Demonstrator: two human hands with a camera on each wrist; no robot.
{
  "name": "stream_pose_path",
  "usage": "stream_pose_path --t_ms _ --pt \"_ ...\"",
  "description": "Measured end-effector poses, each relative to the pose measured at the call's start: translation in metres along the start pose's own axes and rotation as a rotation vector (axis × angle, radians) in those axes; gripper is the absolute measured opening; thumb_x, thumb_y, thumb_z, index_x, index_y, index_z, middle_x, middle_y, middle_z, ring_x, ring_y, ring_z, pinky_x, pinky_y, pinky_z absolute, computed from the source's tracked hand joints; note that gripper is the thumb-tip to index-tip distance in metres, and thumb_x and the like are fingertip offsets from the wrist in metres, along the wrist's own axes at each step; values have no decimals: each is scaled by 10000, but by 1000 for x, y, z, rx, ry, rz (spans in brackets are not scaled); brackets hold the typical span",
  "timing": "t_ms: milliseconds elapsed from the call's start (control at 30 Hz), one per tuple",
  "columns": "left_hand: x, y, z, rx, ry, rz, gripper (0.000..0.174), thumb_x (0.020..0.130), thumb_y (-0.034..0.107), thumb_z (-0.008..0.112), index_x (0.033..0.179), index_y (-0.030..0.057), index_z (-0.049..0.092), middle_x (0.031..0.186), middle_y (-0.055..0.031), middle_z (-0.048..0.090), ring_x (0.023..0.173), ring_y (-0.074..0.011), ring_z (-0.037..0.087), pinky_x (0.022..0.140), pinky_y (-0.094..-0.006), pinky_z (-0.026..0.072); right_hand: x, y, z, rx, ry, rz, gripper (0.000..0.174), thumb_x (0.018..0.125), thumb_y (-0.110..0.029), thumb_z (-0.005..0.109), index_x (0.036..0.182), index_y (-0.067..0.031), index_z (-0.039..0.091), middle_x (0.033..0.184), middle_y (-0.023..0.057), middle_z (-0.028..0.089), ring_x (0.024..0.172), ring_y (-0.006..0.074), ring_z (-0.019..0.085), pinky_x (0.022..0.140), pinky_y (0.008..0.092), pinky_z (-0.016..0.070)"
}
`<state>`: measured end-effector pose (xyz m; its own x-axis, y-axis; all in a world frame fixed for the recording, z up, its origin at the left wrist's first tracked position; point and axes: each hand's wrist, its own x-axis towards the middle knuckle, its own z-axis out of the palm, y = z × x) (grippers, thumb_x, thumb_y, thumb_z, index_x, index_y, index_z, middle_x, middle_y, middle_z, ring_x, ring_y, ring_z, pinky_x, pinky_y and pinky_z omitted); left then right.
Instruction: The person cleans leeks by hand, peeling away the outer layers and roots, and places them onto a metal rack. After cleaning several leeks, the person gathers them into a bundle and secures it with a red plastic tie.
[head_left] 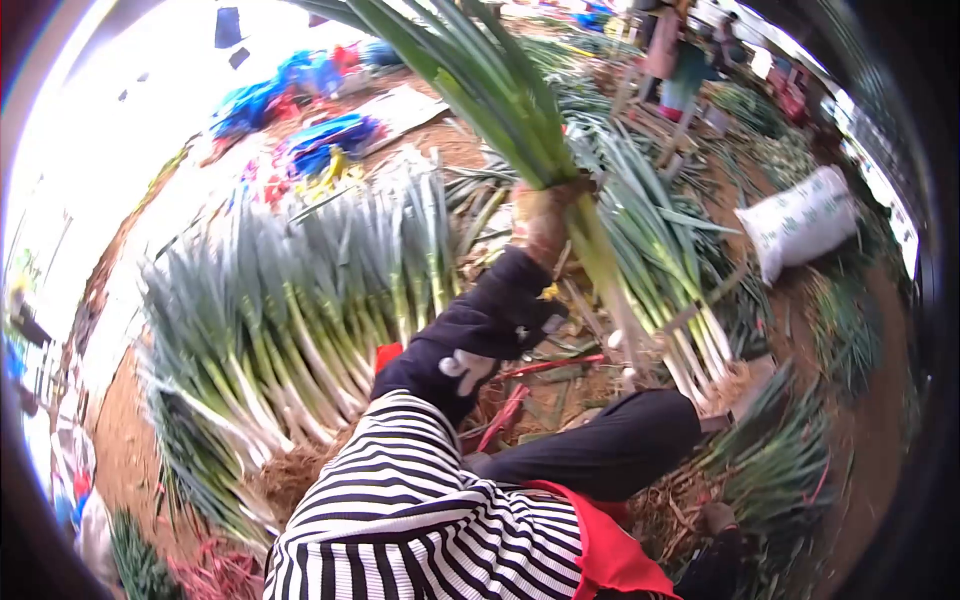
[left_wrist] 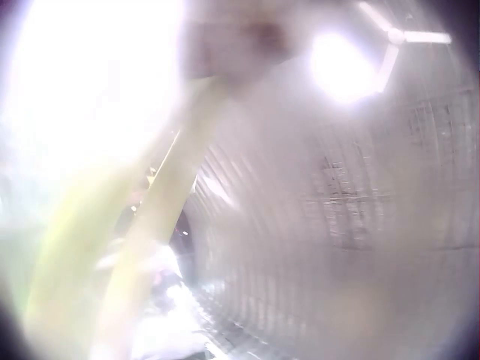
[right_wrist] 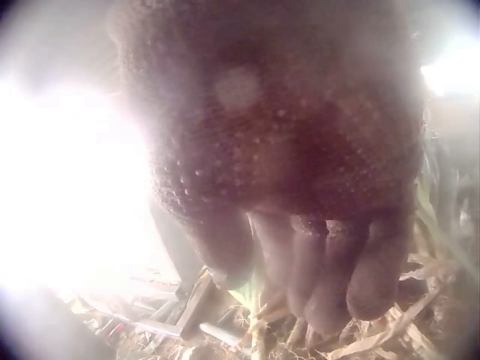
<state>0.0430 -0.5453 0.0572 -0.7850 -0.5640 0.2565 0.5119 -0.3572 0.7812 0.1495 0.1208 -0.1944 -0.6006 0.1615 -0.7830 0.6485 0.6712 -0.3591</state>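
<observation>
My left hand (head_left: 540, 222) clamps a leek bunch (head_left: 500, 95) raised at 12 o'clock. My right hand (right_wrist: 300, 247) is low at 5 o'clock; whether it grips anything I cannot tell. The stacked leeks (head_left: 300, 330) at 9 o'clock look done, and a loose pile (head_left: 660, 250) is left at 2.

The brown earth floor (head_left: 120, 430) carries a long row of green-and-white leeks (head_left: 300, 330), lying to the left of my left hand (head_left: 540, 225). A second leek row (head_left: 670, 300) lies just below it to the right. A white printed sack (head_left: 800, 225) is farther right, and blue plastic bags (head_left: 320, 135) are beyond.
</observation>
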Motion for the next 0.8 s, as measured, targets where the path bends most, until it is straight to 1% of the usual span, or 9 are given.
stream_pose_path --t_ms 67,200,367,433,533,600,633,733,800 --pt "10 19 -68 -24 93 64 195 723 -43 656 913 -18 620 809 -111 639 722 -235 631 664 -361 518 12 0 -2 -364 24 -398 153 773 -213 563 867 -146 663 799 71 653 789 285 636 717 408 509" --pt "-3 109 -200 145 288 15 155 750 -27 632 904 -27 611 784 -125 626 679 -237 619 622 -346 513 16 -24 0 -446 -54 -337 142 785 -184 548 875 -154 654 801 73 649 832 281 627 726 404 503" --pt "-13 221 -448 764 177 -18 179 782 145 677 934 50 671 835 -39 679 715 -141 638 697 -259 515 55 -13 -17 -896 -2 -863 117 767 -200 590 793 -110 661 753 92 642 749 279 625 686 404 499" --pt "-42 243 -466 734 186 -112 207 782 181 686 947 57 681 860 -34 691 761 -127 647 739 -245 513 38 -26 -18 -998 -19 -887 163 797 -177 539 843 -127 687 796 102 663 767 301 635 718 417 501" --pt "-96 250 -427 1770 1447 -367 540 727 287 738 1195 78 567 1377 -68 443 1217 -220 470 969 -443 426 72 3 -29 -790 -7 -843 168 724 -207 627 872 -141 672 816 91 666 797 267 646 706 377 516" --pt "-129 203 -472 2375 1061 -184 634 761 354 702 1286 78 476 1497 -90 220 1289 -258 378 980 -532 389 70 15 -34 -946 89 -948 201 754 -193 595 923 -122 677 843 109 672 799 268 656 711 374 521" --pt "-150 179 -493 2488 840 -219 587 774 367 679 1258 80 514 1438 -115 323 1246 -254 427 978 -514 397 64 11 -35 -1012 56 -883 215 776 -193 573 953 -120 670 856 113 671 802 273 655 717 378 521" --pt "-174 104 -617 2167 913 -522 670 899 453 492 1451 137 281 1516 -108 227 1389 -240 231 1103 -370 243 21 2 -25 -1188 0 -709 261 840 -193 506 1045 -115 649 897 125 667 810 287 652 734 389 518" --pt "-180 101 -592 2186 714 -711 623 893 433 500 1393 108 321 1443 -121 279 1325 -253 273 1068 -379 264 55 48 -26 -1211 108 -771 284 889 -219 467 1078 -92 637 950 159 659 815 286 650 729 395 514"
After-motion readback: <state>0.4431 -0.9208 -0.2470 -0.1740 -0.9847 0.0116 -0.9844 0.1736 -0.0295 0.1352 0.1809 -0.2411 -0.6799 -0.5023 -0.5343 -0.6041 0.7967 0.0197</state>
